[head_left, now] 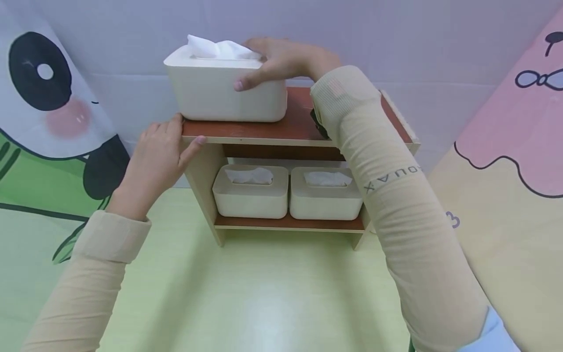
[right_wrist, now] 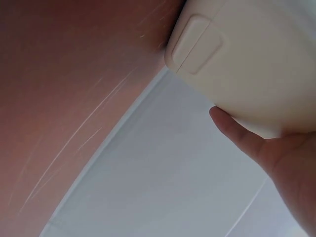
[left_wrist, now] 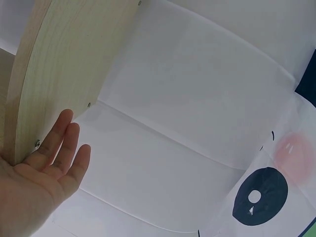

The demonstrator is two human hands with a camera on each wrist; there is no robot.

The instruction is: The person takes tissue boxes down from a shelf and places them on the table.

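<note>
In the head view a cream tissue box [head_left: 220, 93] stands at the left end of the shelf unit's red-brown top [head_left: 303, 105], white tissue sticking out of its slot. My right hand [head_left: 288, 57] grips its right part from above, thumb on the front wall and fingers reaching over to the far side. The right wrist view shows a finger [right_wrist: 242, 136] against the box wall. My left hand [head_left: 154, 159] rests at the unit's top left corner, thumb near the front edge. In the left wrist view its fingers [left_wrist: 66, 153] extend beside the wooden side panel [left_wrist: 74, 54].
Two more cream tissue boxes, one on the left [head_left: 252, 198] and one on the right [head_left: 326, 200], stand side by side on the lower shelf [head_left: 290, 223]. A pale wall sheet [head_left: 246, 19] hangs behind the unit. Cartoon-printed sheets flank it, above a pale green floor [head_left: 264, 293].
</note>
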